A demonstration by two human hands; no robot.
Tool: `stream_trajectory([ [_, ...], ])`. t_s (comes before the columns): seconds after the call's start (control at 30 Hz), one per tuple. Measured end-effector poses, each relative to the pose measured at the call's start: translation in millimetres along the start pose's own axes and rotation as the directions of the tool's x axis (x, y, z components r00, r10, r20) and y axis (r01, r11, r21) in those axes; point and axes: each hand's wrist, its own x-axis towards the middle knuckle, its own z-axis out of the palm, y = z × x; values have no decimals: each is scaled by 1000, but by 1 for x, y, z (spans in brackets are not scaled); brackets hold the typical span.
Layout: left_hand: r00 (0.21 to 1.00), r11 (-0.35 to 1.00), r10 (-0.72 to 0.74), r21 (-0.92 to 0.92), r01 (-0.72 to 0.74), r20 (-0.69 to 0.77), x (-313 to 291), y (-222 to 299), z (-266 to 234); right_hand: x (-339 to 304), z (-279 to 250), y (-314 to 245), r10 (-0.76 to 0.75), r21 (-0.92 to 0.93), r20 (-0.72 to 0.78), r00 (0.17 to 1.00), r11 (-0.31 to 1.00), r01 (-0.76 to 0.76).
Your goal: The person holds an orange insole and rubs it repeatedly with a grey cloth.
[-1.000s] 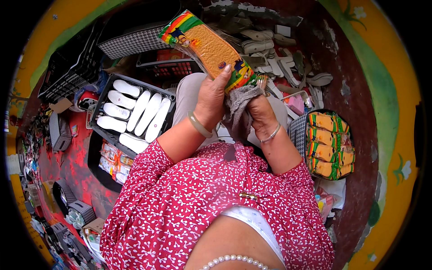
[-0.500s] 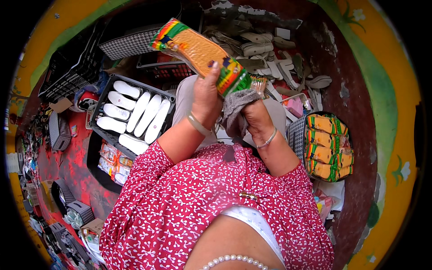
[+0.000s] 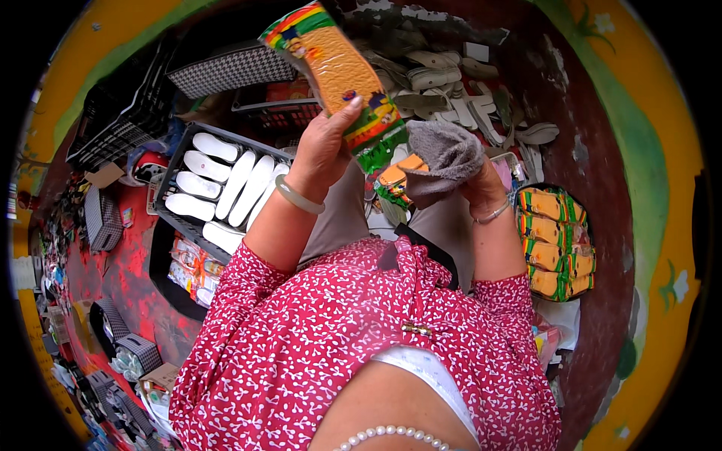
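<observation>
My left hand [image 3: 326,147] grips the lower end of a clear-wrapped pack of orange insoles [image 3: 342,66] with a green, yellow and red printed border. The pack is held up at a slant, its far end leaning left. My right hand [image 3: 485,188] is closed on a crumpled grey cloth [image 3: 448,154], just right of the pack's lower end and apart from it. The cloth hides most of the right fingers. Between my knees, partly behind the cloth, lies another orange-and-green pack [image 3: 395,177].
On the left a dark crate [image 3: 171,209] holds several white insoles [image 3: 235,184]. To the right stands a basket of orange insole packs [image 3: 545,225]. Loose grey and white insoles [image 3: 444,79] are heaped by the far wall. A black crate [image 3: 113,120] and houndstooth box [image 3: 233,71] stand far left.
My left hand has moved a little left and the pack has tilted more upright. The right hand with the cloth has shifted right, away from the pack, uncovering the other pack between my knees.
</observation>
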Motion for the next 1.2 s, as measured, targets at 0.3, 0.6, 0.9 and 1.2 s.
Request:
stream_trajectory([
  [0.3, 996, 959, -70, 279, 50, 62, 3, -24, 6, 22, 36, 17, 126, 25, -18, 992, 992, -126],
  [0.6, 995, 991, -100, 91, 99, 8, 3, -23, 6, 11, 34, 42, 57, 26, -72, 996, 998, -55],
  [0.9, 996, 989, -92, 118, 89, 16, -2, -23, 6, -7, 48, 32, -6, -84, -61, 998, 996, 1],
  [1.2, 922, 925, 376, 90, -368, -92, 14, 40, -25, -34, 7, 28, 43, -79, 44, 998, 996, -40],
])
